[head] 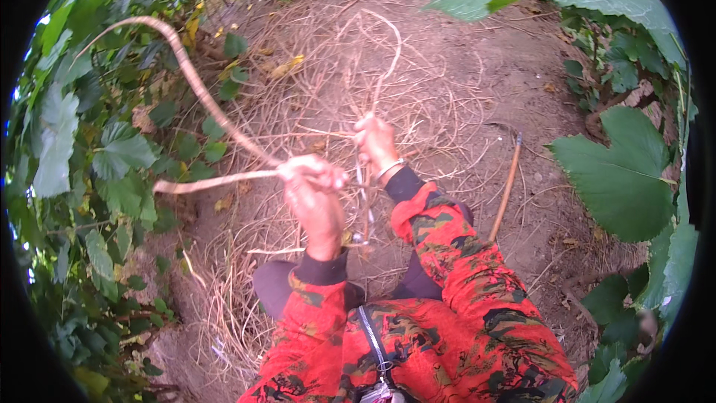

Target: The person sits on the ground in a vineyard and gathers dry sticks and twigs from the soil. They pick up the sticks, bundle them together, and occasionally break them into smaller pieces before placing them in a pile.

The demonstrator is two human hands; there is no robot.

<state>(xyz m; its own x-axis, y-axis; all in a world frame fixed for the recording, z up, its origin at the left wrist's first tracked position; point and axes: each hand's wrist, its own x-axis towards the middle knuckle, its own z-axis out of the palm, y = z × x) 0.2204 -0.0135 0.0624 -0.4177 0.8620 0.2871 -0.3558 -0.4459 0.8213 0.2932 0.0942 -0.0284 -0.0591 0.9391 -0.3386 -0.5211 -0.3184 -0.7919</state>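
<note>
My left hand (313,190), blurred, is closed around long pale-brown strips that look like peeled bark or stems. One strip (196,81) arcs up to the far left, and a shorter, thicker one (218,181) juts out leftward. Farther forward, my right hand (376,140) grips a thinner strip (396,47), whose loop bends up and over beyond the fingers. A narrow white strip (362,193) hangs between the hands; what holds it I cannot tell. Beneath both hands lies a loose tangle of dry stems (313,89) on bare soil.
A wooden-handled tool (508,184), apparently a sickle with a thin curved blade, lies to the right. Leafy vines (112,151) crowd the left side. Large green leaves (621,173) overhang the right. My knee (274,288) is bent close below the left hand.
</note>
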